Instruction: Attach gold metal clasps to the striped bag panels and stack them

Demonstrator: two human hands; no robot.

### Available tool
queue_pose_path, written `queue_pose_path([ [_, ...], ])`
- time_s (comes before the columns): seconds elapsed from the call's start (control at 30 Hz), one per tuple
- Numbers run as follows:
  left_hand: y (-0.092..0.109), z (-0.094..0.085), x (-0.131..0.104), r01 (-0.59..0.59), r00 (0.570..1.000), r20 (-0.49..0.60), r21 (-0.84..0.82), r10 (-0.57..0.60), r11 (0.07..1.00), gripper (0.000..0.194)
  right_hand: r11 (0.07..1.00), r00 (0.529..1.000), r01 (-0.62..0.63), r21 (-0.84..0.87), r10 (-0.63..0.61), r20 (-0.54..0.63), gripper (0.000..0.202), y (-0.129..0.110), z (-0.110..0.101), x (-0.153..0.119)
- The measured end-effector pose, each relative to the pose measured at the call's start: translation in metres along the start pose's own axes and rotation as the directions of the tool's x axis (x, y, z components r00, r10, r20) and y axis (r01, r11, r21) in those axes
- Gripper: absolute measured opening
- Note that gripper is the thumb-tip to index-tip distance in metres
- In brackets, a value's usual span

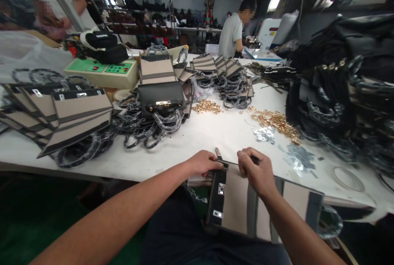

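A beige and black bag panel (235,207) lies at the table's front edge, partly over my lap, with silver metal plates along its left side. My left hand (205,163) pinches the panel's upper left corner, beside a small strap with a gold-coloured fitting (218,152). Above the panel, my right hand (256,170) is closed around a dark, slim tool (255,159), most of it hidden by the fingers. A wrapped handle (331,222) sticks out at the panel's right end.
Stacked panels with wrapped handles (83,105) fill the left. A black bag (161,97) lies mid-table. Gold-coloured fittings (277,123) and silver plates (300,158) are scattered to the right, near piled black bags (323,105). A person (230,33) stands behind the table.
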State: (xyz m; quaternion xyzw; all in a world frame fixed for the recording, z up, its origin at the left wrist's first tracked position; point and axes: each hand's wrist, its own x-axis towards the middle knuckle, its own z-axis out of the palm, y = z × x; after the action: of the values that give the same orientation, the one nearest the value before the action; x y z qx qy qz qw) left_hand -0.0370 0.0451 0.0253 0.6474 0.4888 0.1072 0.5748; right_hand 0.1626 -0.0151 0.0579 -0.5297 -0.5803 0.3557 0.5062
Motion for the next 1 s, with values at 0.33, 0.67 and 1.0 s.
queue_pose_path([
  [0.33, 0.033, 0.038, -0.126, -0.491, 0.533, -0.104, 0.770, 0.840, 0.407, 0.005, 0.863, 0.924, 0.268, -0.429, -0.104, 0.368, 0.029, -0.047, -0.075, -0.097],
  [0.67, 0.054, 0.060, -0.200, -0.534, 0.256, 0.118, 0.845, 0.960, 0.038, 0.008, 0.824, 0.837, 0.375, -0.425, -0.103, 0.538, 0.053, -0.125, -0.104, -0.147],
  [1.0, 0.076, 0.075, -0.211, -0.548, 0.312, 0.143, 0.835, 0.939, 0.054, 0.008, 0.701, 0.798, 0.540, -0.467, -0.251, 0.547, 0.063, -0.111, -0.085, -0.156],
])
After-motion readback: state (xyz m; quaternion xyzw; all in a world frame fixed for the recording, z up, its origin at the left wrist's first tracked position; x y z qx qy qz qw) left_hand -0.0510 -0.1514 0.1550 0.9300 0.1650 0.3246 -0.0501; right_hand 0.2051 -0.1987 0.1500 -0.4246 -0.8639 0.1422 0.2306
